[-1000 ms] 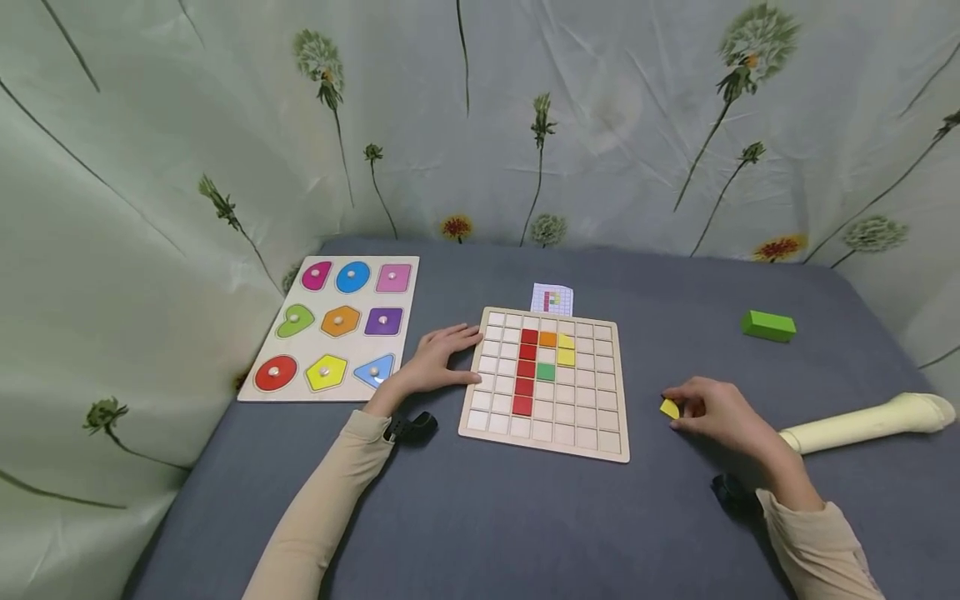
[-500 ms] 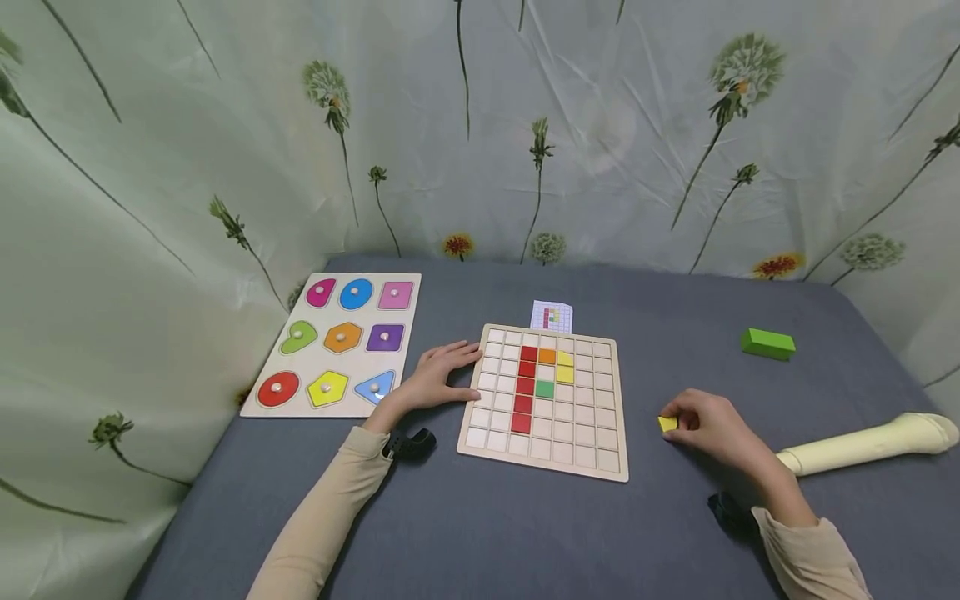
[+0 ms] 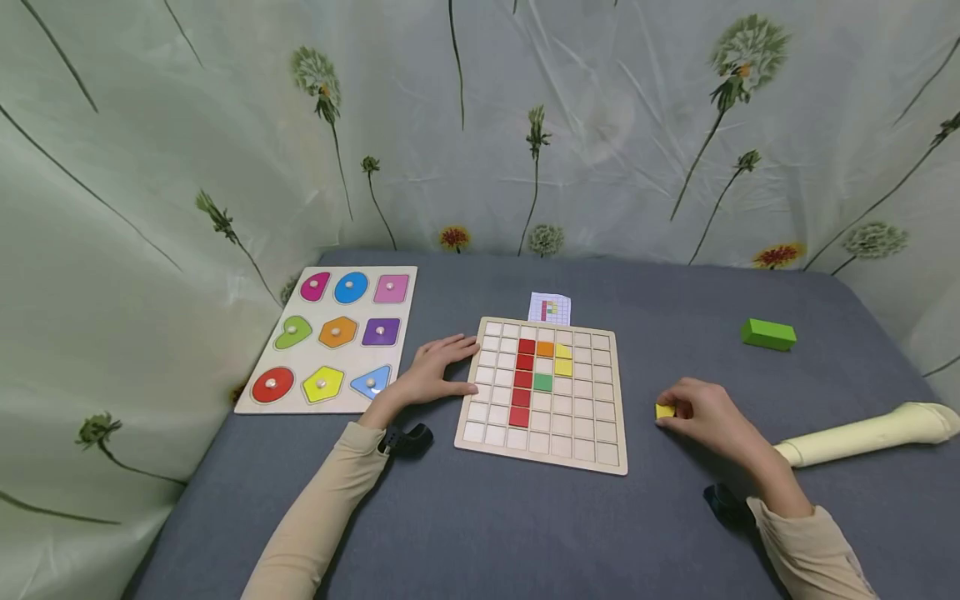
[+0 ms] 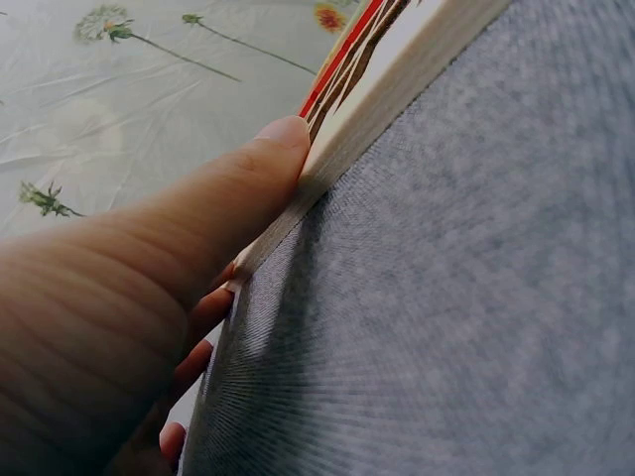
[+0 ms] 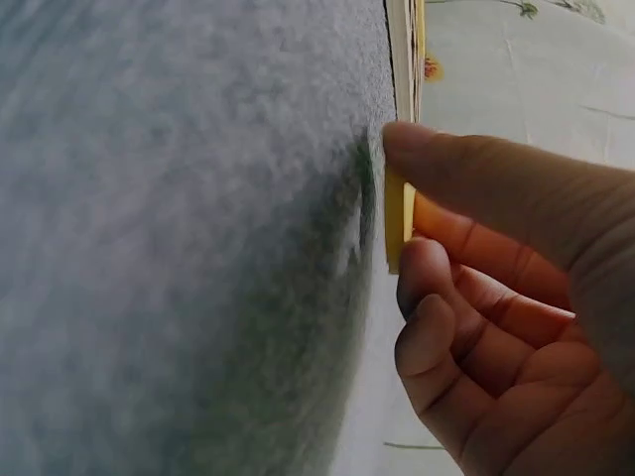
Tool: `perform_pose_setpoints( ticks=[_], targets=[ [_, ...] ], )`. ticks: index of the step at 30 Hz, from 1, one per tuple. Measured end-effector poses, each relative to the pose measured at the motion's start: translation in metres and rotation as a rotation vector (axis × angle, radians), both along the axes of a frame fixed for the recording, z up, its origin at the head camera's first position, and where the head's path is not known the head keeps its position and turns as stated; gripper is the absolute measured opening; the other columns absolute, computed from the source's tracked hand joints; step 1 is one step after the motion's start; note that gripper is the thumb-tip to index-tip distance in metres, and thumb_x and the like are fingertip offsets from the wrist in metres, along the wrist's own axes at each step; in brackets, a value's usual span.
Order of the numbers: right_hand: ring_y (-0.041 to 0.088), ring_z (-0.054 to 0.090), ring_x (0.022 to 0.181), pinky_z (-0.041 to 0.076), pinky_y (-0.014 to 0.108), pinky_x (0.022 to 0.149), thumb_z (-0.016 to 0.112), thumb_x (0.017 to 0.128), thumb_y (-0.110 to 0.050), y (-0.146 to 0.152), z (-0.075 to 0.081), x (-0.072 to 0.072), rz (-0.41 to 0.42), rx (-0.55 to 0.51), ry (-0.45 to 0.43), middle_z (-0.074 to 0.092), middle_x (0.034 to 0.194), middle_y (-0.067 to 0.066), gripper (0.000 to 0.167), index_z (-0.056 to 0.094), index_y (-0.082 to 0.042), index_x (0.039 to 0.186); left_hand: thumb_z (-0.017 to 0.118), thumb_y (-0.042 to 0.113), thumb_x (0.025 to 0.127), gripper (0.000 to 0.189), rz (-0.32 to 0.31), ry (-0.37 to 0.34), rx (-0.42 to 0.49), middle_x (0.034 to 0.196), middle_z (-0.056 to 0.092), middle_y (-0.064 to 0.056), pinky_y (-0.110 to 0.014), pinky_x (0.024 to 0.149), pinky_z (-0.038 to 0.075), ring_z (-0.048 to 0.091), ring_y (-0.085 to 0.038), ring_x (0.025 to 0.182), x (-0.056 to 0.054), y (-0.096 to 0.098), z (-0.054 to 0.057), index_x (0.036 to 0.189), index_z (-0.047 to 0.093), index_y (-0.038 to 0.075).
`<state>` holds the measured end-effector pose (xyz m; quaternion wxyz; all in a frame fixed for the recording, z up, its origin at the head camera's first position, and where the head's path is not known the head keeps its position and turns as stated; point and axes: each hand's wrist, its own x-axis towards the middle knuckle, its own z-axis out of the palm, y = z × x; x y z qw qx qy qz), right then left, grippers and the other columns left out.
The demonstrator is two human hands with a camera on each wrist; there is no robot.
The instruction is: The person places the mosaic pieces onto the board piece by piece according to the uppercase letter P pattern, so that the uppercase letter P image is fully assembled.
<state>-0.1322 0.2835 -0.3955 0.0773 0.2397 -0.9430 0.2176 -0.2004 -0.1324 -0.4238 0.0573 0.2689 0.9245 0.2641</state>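
Note:
A light wooden grid board [image 3: 561,423] lies mid-table. In it sit a column of red tiles [image 3: 522,378], one orange tile [image 3: 545,349], two yellow pieces [image 3: 563,367] and one green tile [image 3: 543,382]. My left hand [image 3: 435,373] rests at the board's left edge, fingers extended; in the left wrist view its thumb [image 4: 243,183] touches the board's side. To the right of the board, my right hand [image 3: 708,417] pinches a small yellow tile [image 3: 663,412] between thumb and fingers, low over the cloth. The right wrist view shows that tile [image 5: 395,223] edge-on.
A small printed pattern card [image 3: 550,308] lies behind the board. On the left is a knobbed shape puzzle [image 3: 358,360]. A green block [image 3: 768,335] stands at the back right, and a pale yellow rod [image 3: 870,433] lies beyond my right wrist. Flowered fabric [image 3: 600,150] hangs behind the table.
My right hand has shifted slightly left with the yellow tile, which has turned between the fingers. The left hand keeps its place on the board. The head view has tilted a little.

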Motion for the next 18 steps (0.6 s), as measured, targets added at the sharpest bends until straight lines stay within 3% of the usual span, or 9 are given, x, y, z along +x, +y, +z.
perform_pose_setpoints(
  ticks=[5,18],
  targets=[
    [-0.004,0.042,0.059,0.037,0.019,0.053,0.081,0.066,-0.007,-0.010,-0.001,-0.001,0.035,-0.019,0.025,0.056,0.068,-0.006,0.016,0.068,-0.008,0.076,0.071,0.037,0.081,0.075,-0.011,0.015,-0.006,0.151,0.037,-0.010,-0.059,0.110,0.016,0.026,-0.031,0.144,0.002,-0.001,-0.001,0.143,0.040,0.012],
    [-0.002,0.043,0.062,0.038,0.018,0.054,0.078,0.072,-0.008,-0.039,0.003,-0.016,0.103,-0.073,-0.110,0.058,0.074,-0.002,0.016,0.069,-0.006,0.084,0.071,0.037,0.080,0.075,-0.015,0.013,0.009,0.151,0.037,-0.009,-0.059,0.110,0.016,0.025,-0.030,0.144,-0.001,-0.002,-0.001,0.144,0.039,0.013]
  ],
)
